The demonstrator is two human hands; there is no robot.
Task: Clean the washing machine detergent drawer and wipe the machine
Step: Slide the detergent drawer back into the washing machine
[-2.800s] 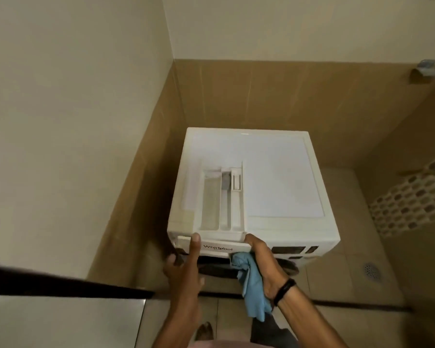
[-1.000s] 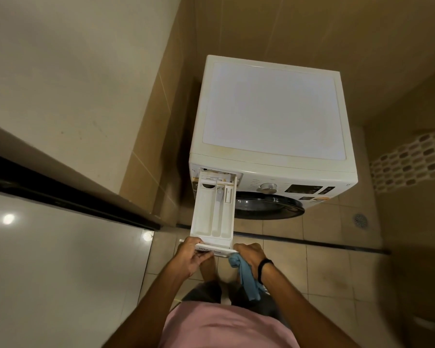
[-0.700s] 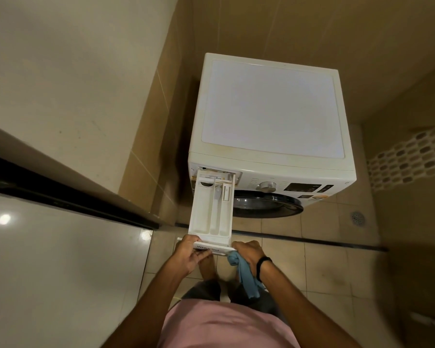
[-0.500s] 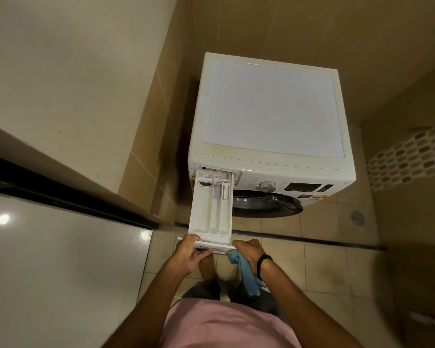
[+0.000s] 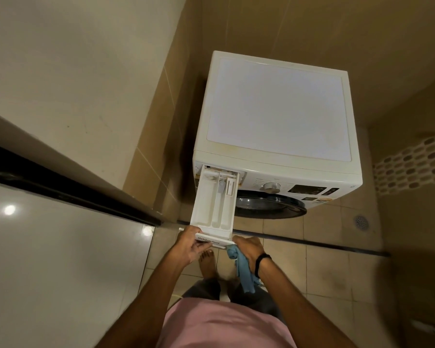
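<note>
In the near centre of the view, your left hand (image 5: 190,246) grips the left end of the detergent drawer (image 5: 212,204) at its front panel (image 5: 209,240), thumb on top and fingers curled beneath. Your right hand (image 5: 248,247) closes on the panel's right end and also pinches a bunched blue cloth (image 5: 245,270), whose loose end hangs below the wrist beside a dark wristband (image 5: 261,262).

The drawer is drawn far out toward you. Its long compartments lie open to view, and its far end sits at the mouth of the slot at the upper left of the washing machine (image 5: 279,106); whether it is seated on its runners cannot be told.

The white machine stands against the far tiled wall, its flat top bare. On its front face, right of the slot, are a round dial (image 5: 270,188) and a dark display (image 5: 307,190), with the dark round door (image 5: 269,204) below them.

Your bare foot (image 5: 207,262) rests on the tiled floor (image 5: 324,267) beneath the drawer. A floor drain (image 5: 361,222) lies to the right, well apart from the machine.
</note>
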